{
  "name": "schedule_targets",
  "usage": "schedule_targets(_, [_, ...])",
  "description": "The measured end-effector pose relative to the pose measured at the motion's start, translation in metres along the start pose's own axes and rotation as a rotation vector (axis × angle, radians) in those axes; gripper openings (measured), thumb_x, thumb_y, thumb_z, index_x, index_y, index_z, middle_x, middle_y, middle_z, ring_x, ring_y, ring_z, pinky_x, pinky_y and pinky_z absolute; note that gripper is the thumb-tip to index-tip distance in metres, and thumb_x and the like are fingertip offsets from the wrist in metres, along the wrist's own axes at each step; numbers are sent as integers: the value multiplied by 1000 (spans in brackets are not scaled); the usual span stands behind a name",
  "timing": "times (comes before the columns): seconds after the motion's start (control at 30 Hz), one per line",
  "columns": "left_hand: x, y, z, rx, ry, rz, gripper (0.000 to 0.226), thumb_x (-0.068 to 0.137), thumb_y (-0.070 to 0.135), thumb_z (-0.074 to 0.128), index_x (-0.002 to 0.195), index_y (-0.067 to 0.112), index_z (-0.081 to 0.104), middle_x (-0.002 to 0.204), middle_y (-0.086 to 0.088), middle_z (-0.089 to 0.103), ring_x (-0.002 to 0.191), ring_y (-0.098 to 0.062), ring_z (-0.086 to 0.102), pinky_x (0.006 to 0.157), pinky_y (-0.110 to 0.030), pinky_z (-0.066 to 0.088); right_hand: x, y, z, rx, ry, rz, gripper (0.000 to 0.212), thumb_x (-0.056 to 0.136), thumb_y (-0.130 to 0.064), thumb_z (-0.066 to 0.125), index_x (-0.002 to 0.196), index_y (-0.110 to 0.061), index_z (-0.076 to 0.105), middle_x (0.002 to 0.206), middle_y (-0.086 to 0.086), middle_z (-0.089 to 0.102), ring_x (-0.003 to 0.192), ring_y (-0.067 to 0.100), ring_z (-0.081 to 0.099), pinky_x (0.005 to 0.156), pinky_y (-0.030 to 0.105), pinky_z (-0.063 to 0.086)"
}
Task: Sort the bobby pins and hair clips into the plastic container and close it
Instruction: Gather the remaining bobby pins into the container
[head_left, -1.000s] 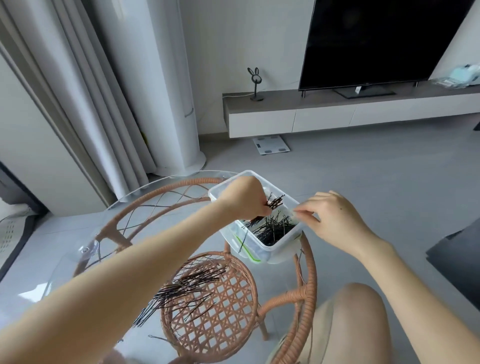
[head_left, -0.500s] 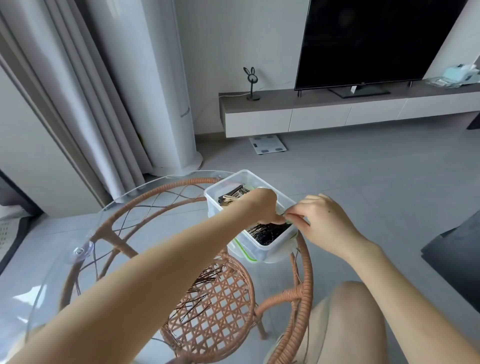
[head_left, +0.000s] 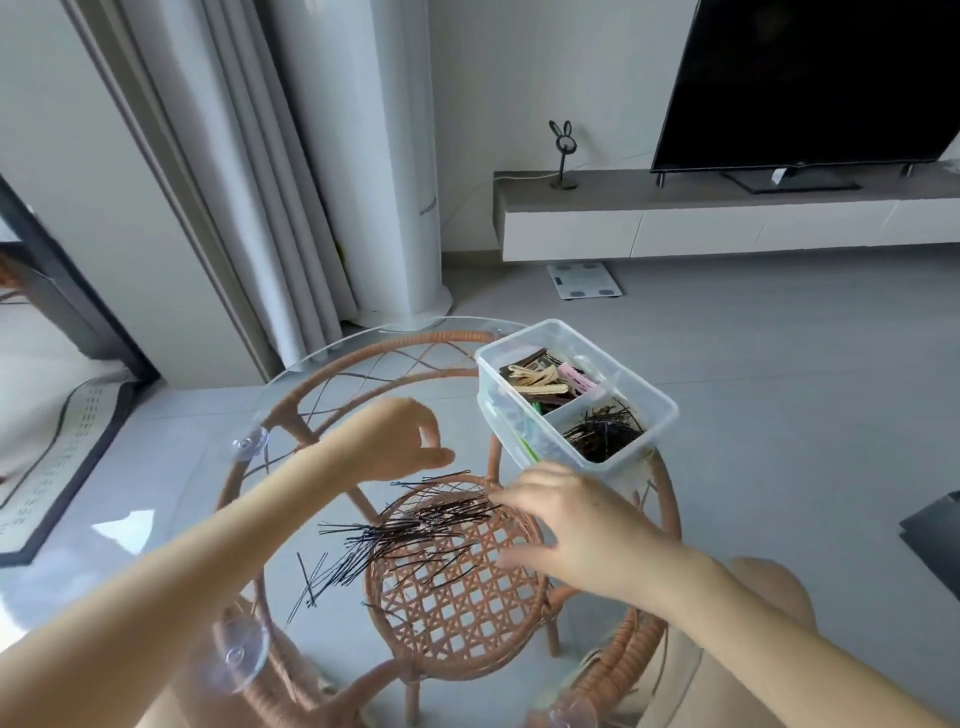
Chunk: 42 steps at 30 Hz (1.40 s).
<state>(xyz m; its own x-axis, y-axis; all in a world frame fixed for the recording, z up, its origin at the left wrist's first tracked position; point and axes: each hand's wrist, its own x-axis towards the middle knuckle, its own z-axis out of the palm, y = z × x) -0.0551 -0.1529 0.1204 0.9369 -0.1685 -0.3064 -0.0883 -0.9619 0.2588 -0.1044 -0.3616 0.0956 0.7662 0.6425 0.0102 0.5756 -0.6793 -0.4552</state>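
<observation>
Loosely open right hand (head_left: 566, 525) on bobby pins (head_left: 415, 530)

The loose bobby pins (head_left: 405, 535) are black against the clear glass surface (head_left: 337, 415), beneath which a tan rattan shelf (head_left: 457, 613) shows an open lattice weave. The plastic container (head_left: 511, 400) is transparent, with cream, pink and brown hair clips (head_left: 540, 384), dark boxed pins (head_left: 602, 434) and a green strip (head_left: 530, 451) at its side. The floor (head_left: 779, 364) is pale grey, the television (head_left: 810, 78) black.

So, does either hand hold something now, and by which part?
Nothing is clearly held. The left hand hovers empty, its fingers loosely curled. The right hand reaches its fingertips onto the loose bobby pins, but no grip shows.
</observation>
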Motion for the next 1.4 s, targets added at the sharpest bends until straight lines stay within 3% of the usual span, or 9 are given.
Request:
schedule_targets(0.13, [-45, -53, 27, 156, -113, -170, 70, 72, 68, 52, 125, 23, 51, 131, -8, 51, 115, -25, 51, 97, -38, 45, 19, 0, 42, -153, -202, 106, 112, 66, -64, 64, 146, -22, -1, 157, 0, 5, 142, 17, 3, 115, 34, 7])
schedule_targets(0.3, [-89, -78, 64, 73, -121, -330, 95, 57, 82, 43, 121, 11, 44, 121, -7, 56, 103, -20, 57, 89, -32, 50, 41, 5, 72, -201, -257, 164, 126, 58, -78, 57, 142, -26, -20, 155, 9, -17, 141, 27, -19, 117, 45, -6])
schedule_targets(0.53, [-69, -46, 73, -142, -9, -290, 54, 82, 35, 65, 119, 4, 40, 109, -13, 61, 93, -25, 64, 80, -34, 55, 67, -15, 90, -168, 17, 111, 113, 58, -89, 15, 140, -12, 30, 141, 7, 43, 131, 28, 35, 111, 47, 26])
schedule_targets(0.7, [-52, -33, 71, -611, 10, -397, 27, 78, -2, 58, 103, 2, 49, 101, -15, 62, 95, -30, 65, 83, -43, 56, 60, -37, 101, -48, 206, 85, 43, 85, -43, 55, 115, -12, 60, 109, 2, 62, 102, 21, 52, 90, 32, 46])
schedule_targets(0.8, [-57, -40, 68, -910, -41, -445, 19, 81, -11, 45, 87, 6, 49, 88, -12, 58, 93, -30, 67, 86, -44, 56, 51, -42, 97, 118, 266, 106, 39, 91, -35, 51, 117, -8, 59, 112, 5, 63, 108, 20, 53, 95, 31, 45])
schedule_targets(0.9, [-62, -57, 66, -707, 31, -355, 24, 82, -9, 38, 82, 13, 49, 93, -11, 60, 94, -28, 66, 87, -42, 55, 32, -41, 90, 70, 218, 149, 85, 76, -75, 33, 130, -11, 47, 128, 2, 54, 119, 20, 46, 103, 37, 39])
schedule_targets(1.03, [-51, -83, 63, -26, 121, -185, 52, 76, 5, 52, 126, 20, 45, 133, -11, 37, 122, -30, 41, 99, -37, 40, 17, -47, 98, -310, 58, 258, 120, 50, -94, 30, 136, -10, 38, 130, 6, 53, 115, 26, 51, 95, 44, 43])
schedule_targets(1.23, [-21, -79, 59, 22, 40, -9, 60, 84, 18, 58, 139, 25, 36, 133, -8, 39, 122, -27, 41, 103, -39, 38, 44, -37, 96, -256, 110, 321, 102, 58, -82, 45, 127, -8, 46, 119, 11, 53, 111, 28, 46, 94, 38, 41])
schedule_targets(1.4, [-18, -63, 58, -88, -11, 85, 59, 80, -8, 42, 133, 18, 46, 127, -6, 47, 113, -21, 51, 92, -29, 47, 55, -34, 95, -114, 97, 261, 49, 79, -48, 61, 107, -8, 62, 104, 8, 58, 104, 25, 49, 90, 34, 42])
